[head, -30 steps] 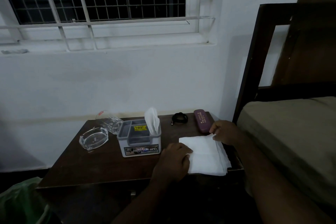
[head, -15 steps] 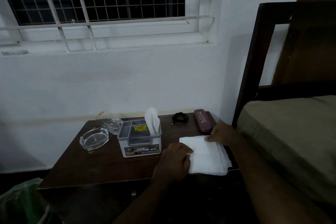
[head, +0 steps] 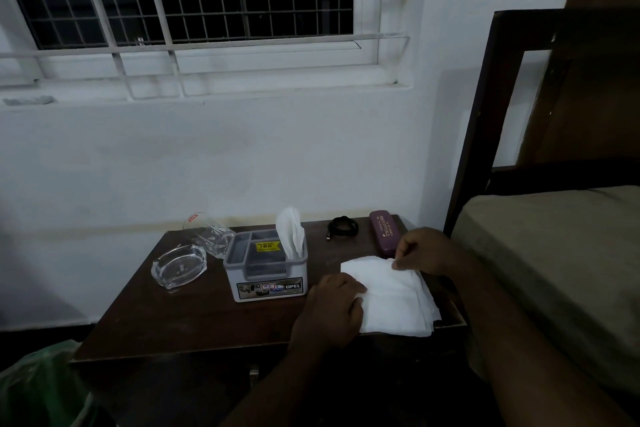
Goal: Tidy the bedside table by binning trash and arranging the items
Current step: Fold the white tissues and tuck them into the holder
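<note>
1. Bedside table (head: 194, 319) holds the work: a stack of white tissues (head: 391, 298) lies at its near right corner, between the two hands and slightly overhanging the front edge.
2. Left hand (head: 329, 312) rests knuckles-up on the stack's near-left edge, fingers curled down onto the paper, pinning it.
3. Right hand (head: 424, 250) pinches the stack's far corner between thumb and fingertips; that corner looks slightly lifted.
4. Step in hand, as I judge it: folding or squaring the tissues, part of arranging rather than binning.
5. Next move likely calls for bringing the pinched corner over toward the left hand while that hand keeps the sheets from sliding, since the layers are fanned at the near right.
6. Count, left of the left hand: one compartmented organiser (head: 266, 269) with one tissue (head: 291, 232) standing in it, one glass ashtray (head: 179, 265), one tipped drinking glass (head: 207, 232).
7. Count, beyond the right hand: one coiled black cable (head: 343, 226), one maroon spectacle case (head: 386, 232).
8. One green bag (head: 38, 388) sits low, far left of both hands.
</note>
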Demonstrator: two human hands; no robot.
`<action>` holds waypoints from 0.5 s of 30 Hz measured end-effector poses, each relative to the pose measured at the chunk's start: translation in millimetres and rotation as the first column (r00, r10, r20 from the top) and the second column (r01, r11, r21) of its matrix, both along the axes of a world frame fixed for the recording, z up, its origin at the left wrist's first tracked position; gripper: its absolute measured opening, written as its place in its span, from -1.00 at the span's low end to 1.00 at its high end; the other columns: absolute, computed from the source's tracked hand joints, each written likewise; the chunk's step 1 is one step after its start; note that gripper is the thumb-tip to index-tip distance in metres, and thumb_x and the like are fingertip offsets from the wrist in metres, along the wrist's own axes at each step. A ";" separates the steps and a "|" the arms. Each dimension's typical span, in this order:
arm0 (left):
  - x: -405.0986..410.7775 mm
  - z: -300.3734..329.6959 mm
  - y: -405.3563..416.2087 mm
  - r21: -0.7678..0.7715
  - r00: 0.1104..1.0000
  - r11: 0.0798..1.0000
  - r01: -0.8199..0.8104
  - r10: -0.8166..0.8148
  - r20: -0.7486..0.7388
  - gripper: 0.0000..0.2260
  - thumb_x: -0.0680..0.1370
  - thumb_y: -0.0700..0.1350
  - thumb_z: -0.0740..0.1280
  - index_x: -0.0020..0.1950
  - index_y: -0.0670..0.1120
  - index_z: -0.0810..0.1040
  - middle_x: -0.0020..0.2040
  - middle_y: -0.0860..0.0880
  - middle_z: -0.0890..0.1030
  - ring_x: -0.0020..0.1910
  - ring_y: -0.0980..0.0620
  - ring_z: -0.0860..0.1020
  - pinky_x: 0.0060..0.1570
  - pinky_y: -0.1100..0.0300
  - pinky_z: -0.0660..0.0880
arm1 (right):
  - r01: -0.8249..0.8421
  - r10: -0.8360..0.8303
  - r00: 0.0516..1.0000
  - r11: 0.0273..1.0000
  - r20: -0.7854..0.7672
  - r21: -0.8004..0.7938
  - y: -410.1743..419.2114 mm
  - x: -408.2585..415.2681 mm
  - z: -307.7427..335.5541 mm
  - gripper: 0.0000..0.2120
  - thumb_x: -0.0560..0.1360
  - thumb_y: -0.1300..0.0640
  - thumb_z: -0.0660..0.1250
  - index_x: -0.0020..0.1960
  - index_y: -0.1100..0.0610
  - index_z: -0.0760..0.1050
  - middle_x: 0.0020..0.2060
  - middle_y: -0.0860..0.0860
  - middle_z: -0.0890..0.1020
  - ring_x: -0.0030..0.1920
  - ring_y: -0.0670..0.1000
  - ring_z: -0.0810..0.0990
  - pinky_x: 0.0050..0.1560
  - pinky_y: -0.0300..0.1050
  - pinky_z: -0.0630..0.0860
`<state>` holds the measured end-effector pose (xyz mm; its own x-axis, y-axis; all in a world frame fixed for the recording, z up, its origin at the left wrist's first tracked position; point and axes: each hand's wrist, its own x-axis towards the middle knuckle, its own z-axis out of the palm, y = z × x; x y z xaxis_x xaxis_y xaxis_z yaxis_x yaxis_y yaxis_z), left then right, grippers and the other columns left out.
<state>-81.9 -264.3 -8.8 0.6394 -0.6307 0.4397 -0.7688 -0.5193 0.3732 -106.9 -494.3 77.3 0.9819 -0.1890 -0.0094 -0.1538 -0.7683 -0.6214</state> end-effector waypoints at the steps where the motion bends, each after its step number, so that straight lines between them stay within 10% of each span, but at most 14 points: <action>1: 0.1 -0.2 -0.7 0.001 1.000 1.000 -0.018 0.018 -0.008 -0.66 0.54 -0.01 0.23 0.29 -0.05 0.51 0.29 -0.02 0.50 0.28 -0.01 0.44 0.27 -0.02 0.40 | -0.053 0.053 0.998 0.999 -0.036 -0.003 0.7 -3.1 4.1 -0.90 0.30 0.14 0.57 -0.25 0.08 0.67 -0.22 -0.05 0.69 -0.16 -0.11 0.61 -0.21 -0.28 0.47; 7: -1.8 -1.8 -2.0 -0.088 0.996 0.992 -0.086 0.083 -0.043 -0.27 0.50 0.05 0.25 0.58 -0.06 -0.01 0.61 -0.05 -0.05 0.52 0.16 -0.06 0.48 0.18 0.06 | -0.235 0.210 0.919 0.972 -0.335 -0.034 9.0 -22.7 20.3 -0.84 0.29 0.07 0.60 -0.17 0.01 0.68 0.00 -0.04 0.71 0.03 -0.10 0.62 0.08 -0.14 0.55; 15: -5.7 -0.8 -1.5 -0.104 0.992 0.987 -0.123 0.120 -0.033 -0.57 0.46 -0.01 0.32 0.33 0.01 0.46 0.54 -0.11 0.19 0.49 -0.05 0.24 0.40 0.05 0.32 | -0.266 0.254 0.884 0.964 -0.392 0.023 16.9 -33.6 25.9 -0.83 0.30 0.18 0.58 -0.31 -0.06 0.65 0.10 -0.03 0.68 0.18 -0.05 0.59 0.27 -0.05 0.51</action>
<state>-87.6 -265.8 -9.5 0.7206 -0.4984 0.4821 -0.6917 -0.5646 0.4502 -140.5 -477.4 103.3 0.9150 0.0661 -0.3980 -0.1700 -0.8314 -0.5290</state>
